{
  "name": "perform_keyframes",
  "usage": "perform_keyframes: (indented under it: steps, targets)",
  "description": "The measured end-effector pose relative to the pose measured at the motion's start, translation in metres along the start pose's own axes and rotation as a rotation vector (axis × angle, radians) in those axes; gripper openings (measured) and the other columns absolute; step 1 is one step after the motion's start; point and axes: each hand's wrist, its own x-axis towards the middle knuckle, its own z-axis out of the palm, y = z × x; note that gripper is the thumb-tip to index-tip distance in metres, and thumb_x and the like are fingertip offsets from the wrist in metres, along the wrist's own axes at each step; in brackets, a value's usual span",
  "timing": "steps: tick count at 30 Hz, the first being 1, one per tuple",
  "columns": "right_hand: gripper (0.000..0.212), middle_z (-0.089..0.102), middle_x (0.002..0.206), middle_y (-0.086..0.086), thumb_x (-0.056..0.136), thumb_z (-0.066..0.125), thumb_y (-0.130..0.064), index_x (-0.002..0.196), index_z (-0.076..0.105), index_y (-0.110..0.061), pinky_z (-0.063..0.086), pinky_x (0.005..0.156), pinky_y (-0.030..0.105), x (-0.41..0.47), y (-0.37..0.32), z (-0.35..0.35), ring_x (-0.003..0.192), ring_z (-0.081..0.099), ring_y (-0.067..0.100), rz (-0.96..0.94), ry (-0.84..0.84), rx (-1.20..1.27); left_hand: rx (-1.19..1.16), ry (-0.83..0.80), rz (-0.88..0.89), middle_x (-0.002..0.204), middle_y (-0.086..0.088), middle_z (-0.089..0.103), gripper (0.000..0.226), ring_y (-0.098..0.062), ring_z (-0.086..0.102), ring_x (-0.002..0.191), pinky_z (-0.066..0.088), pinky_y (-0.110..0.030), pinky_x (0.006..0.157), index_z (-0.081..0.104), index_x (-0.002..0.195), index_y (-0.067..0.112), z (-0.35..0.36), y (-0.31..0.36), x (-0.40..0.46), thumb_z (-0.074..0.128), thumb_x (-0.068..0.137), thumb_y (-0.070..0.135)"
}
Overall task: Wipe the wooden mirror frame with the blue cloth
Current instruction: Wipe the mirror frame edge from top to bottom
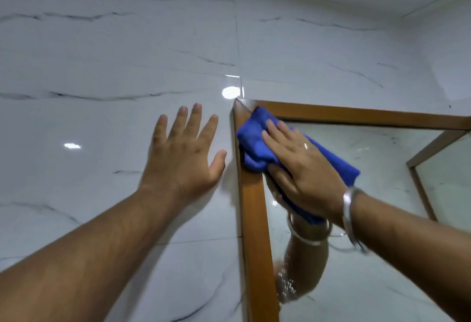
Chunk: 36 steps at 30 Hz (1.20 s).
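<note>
A wooden mirror frame [254,219] hangs on a white marble-look tiled wall; its top left corner is near the middle of the view. A folded blue cloth [254,140] lies over that corner, covering part of the left rail and the glass. My right hand [300,166], with a steel bangle at the wrist, presses flat on the cloth. My left hand [183,150] rests flat on the wall just left of the frame, fingers spread, holding nothing.
The mirror glass [369,219] reflects my right forearm, the opposite tiled wall and another wooden frame at the right. Glossy wall tiles [102,66] fill the left and top of the view, with the ceiling above.
</note>
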Motion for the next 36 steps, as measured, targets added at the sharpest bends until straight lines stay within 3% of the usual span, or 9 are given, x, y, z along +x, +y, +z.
perform_keyframes:
  steps: [7, 12, 15, 19, 24, 28, 30, 32, 36]
  targets:
    - [0.047, 0.039, 0.154, 0.001, 0.102, 0.032, -0.04, 0.146, 0.037, -0.023, 0.02, 0.12, 0.032, -0.176, -0.043, 0.02, 0.146, 0.028, 0.019, -0.285, -0.163, -0.169, 0.017, 0.002, 0.006, 0.17, -0.011, 0.004, 0.076, -0.031, 0.005, 0.156, 0.007, -0.055, 0.126, 0.009, 0.161, 0.025, 0.004, 0.001, -0.002, 0.013, 0.093, 0.06]
    - [0.049, 0.048, 0.142, 0.007, 0.088, 0.053, -0.035, 0.132, 0.055, -0.015, 0.029, 0.116, 0.034, -0.067, -0.005, -0.004, 0.134, 0.044, 0.023, -0.252, -0.053, -0.117, 0.017, -0.007, -0.006, 0.169, -0.011, 0.006, 0.077, -0.031, 0.007, 0.156, 0.007, -0.055, 0.126, 0.01, 0.161, 0.025, 0.003, 0.002, -0.002, 0.014, 0.092, 0.06]
    - [0.045, 0.05, 0.143, 0.014, 0.093, 0.054, -0.023, 0.134, 0.053, -0.004, 0.034, 0.113, 0.042, 0.0, 0.003, -0.003, 0.136, 0.042, 0.03, -0.039, 0.052, -0.054, 0.018, -0.003, -0.008, 0.169, -0.012, 0.011, 0.078, -0.031, 0.013, 0.156, 0.01, -0.054, 0.125, 0.016, 0.161, 0.025, 0.001, 0.001, -0.002, 0.016, 0.091, 0.059]
    - [0.049, 0.038, 0.152, 0.004, 0.096, 0.052, -0.021, 0.143, 0.043, -0.012, 0.029, 0.118, 0.039, 0.021, -0.002, 0.001, 0.144, 0.031, 0.019, 0.077, 0.083, 0.065, 0.033, 0.009, -0.014, 0.168, -0.012, 0.015, 0.079, -0.032, 0.016, 0.155, 0.012, -0.055, 0.124, 0.018, 0.16, 0.025, 0.003, 0.002, -0.001, 0.014, 0.089, 0.06]
    - [0.057, 0.03, 0.157, -0.005, 0.096, 0.041, -0.044, 0.149, 0.032, -0.025, 0.015, 0.121, 0.03, -0.086, -0.04, 0.009, 0.147, 0.023, 0.012, 0.023, -0.067, 0.147, 0.043, 0.013, -0.009, 0.168, -0.013, 0.014, 0.077, -0.033, 0.015, 0.155, 0.013, -0.057, 0.124, 0.018, 0.16, 0.024, 0.007, 0.0, -0.001, 0.017, 0.092, 0.06]
    - [0.044, 0.042, 0.151, -0.005, 0.101, 0.035, -0.044, 0.141, 0.046, -0.03, 0.021, 0.12, 0.028, -0.151, -0.025, 0.004, 0.143, 0.033, 0.013, -0.385, -0.25, -0.134, 0.057, 0.01, -0.003, 0.169, -0.013, 0.012, 0.076, -0.034, 0.012, 0.155, 0.01, -0.056, 0.124, 0.015, 0.16, 0.024, 0.008, 0.001, -0.002, 0.015, 0.093, 0.06]
    - [0.04, 0.046, 0.147, -0.008, 0.095, 0.052, -0.04, 0.135, 0.052, -0.032, 0.025, 0.119, 0.026, -0.126, -0.005, -0.006, 0.141, 0.037, 0.011, -0.503, -0.253, -0.144, 0.058, 0.021, -0.021, 0.168, -0.012, 0.012, 0.076, -0.033, 0.013, 0.155, 0.01, -0.057, 0.124, 0.016, 0.16, 0.025, 0.007, 0.002, -0.002, 0.016, 0.093, 0.06]
    - [0.045, 0.053, 0.14, -0.003, 0.087, 0.063, -0.033, 0.13, 0.055, -0.025, 0.03, 0.116, 0.032, -0.082, 0.008, -0.013, 0.135, 0.045, 0.016, -0.481, -0.184, -0.133, 0.058, 0.018, -0.027, 0.168, -0.012, 0.014, 0.076, -0.033, 0.015, 0.155, 0.013, -0.057, 0.124, 0.017, 0.16, 0.025, 0.006, 0.004, -0.001, 0.017, 0.092, 0.06]
    - [0.046, 0.053, 0.138, 0.02, 0.093, 0.048, -0.024, 0.132, 0.053, 0.0, 0.027, 0.114, 0.034, 0.004, 0.023, -0.012, 0.132, 0.042, 0.031, -0.21, 0.035, -0.057, 0.056, 0.008, -0.029, 0.168, -0.012, 0.016, 0.078, -0.032, 0.017, 0.154, 0.014, -0.057, 0.124, 0.019, 0.16, 0.025, 0.004, 0.004, 0.001, 0.018, 0.09, 0.06]
